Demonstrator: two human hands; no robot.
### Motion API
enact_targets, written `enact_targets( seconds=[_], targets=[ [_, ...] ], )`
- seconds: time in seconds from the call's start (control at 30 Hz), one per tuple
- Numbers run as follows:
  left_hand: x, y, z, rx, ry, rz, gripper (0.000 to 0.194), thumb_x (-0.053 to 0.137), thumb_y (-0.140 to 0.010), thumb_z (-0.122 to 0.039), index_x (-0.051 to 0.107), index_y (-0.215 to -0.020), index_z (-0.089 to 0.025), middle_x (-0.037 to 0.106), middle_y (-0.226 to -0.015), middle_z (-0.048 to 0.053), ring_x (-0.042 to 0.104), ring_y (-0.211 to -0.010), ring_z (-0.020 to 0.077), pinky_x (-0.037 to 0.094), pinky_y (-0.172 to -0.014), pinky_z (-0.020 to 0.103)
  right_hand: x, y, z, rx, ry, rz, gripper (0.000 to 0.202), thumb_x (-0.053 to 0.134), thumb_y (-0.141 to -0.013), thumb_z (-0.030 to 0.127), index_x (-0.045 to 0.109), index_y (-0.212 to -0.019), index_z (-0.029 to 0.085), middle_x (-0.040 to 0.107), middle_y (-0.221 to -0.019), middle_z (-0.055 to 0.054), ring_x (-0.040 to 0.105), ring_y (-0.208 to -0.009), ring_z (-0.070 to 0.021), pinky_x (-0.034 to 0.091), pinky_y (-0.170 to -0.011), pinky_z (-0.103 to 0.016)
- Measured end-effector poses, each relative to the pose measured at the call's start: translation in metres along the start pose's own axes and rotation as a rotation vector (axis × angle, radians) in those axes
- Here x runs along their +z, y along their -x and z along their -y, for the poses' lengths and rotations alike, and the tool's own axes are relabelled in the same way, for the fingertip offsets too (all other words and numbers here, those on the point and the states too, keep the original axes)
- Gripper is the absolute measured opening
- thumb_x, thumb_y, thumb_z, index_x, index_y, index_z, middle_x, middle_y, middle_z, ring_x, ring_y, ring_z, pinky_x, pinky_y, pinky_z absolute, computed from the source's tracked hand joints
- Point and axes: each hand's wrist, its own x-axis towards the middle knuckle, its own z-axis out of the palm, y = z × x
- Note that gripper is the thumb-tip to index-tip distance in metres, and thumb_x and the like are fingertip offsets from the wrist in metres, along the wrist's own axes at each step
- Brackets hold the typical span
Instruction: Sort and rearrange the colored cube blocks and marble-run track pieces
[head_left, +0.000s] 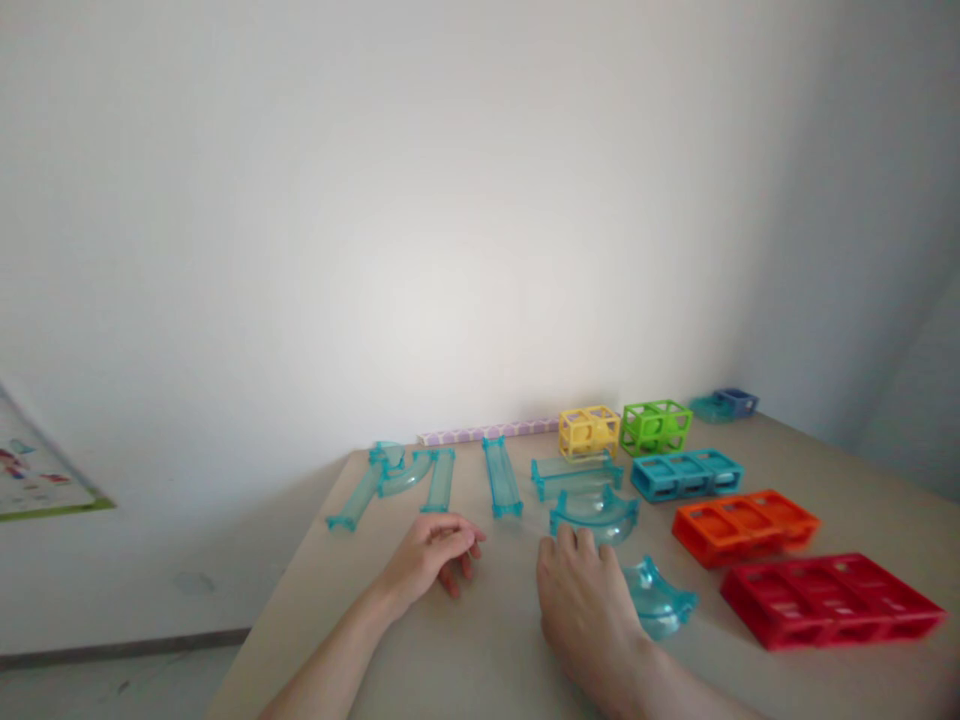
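My left hand (442,550) is over the middle of the table with its fingers loosely curled and apart, holding nothing. To its right, my right hand (586,600) is seen from the back, fingers bent down; its fingertips are hidden. Just beyond those fingers lies a curved translucent teal track (595,515). Another curved teal track (658,600) is partly covered by the right hand. Straight teal tracks (502,478) (441,480) lie beyond my left hand, and a further one (576,478) lies crosswise behind the curved piece.
On the right are a red frame (832,600), an orange frame (746,527), a blue frame (688,475), a green frame (655,428) and a yellow frame (589,433). A patterned purple strip (487,432) runs along the wall. More teal tracks (364,490) lie far left.
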Motion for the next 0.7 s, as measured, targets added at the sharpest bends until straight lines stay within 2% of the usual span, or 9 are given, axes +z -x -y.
enact_targets(
  seconds=[0.27,0.47,0.7],
  targets=[
    [-0.001,0.001,-0.001,0.014,0.010,0.017,0.031,0.064,-0.076,-0.038,0.072,-0.089,-0.012,0.065,-0.076,0.009,0.060,-0.059,0.0156,0.045,-0.040,0.019,0.001,0.003,0.005,-0.035,0.015,-0.065,0.025,0.052,-0.075,0.007,0.068,-0.093,0.012,0.063,-0.096,-0.019,0.054,-0.096,-0.0359,0.038,-0.085,-0.051],
    [-0.002,0.001,-0.001,0.024,0.004,0.018,0.029,0.061,-0.079,-0.036,0.071,-0.091,-0.012,0.064,-0.076,0.009,0.059,-0.060,0.0151,0.045,-0.041,0.019,0.008,-0.005,0.008,-0.119,-0.188,-0.090,0.033,0.048,-0.069,0.000,0.065,-0.091,0.017,0.063,-0.092,-0.012,0.057,-0.091,-0.0278,0.043,-0.076,-0.037],
    [-0.005,0.000,0.001,0.019,0.017,0.021,0.029,0.062,-0.078,-0.036,0.070,-0.092,-0.012,0.063,-0.078,0.009,0.059,-0.060,0.0146,0.046,-0.042,0.019,0.012,-0.016,-0.002,-0.056,-0.223,-0.025,0.027,0.043,-0.077,0.003,0.064,-0.088,0.015,0.067,-0.085,-0.012,0.065,-0.081,-0.0259,0.045,-0.068,-0.033]
  ],
)
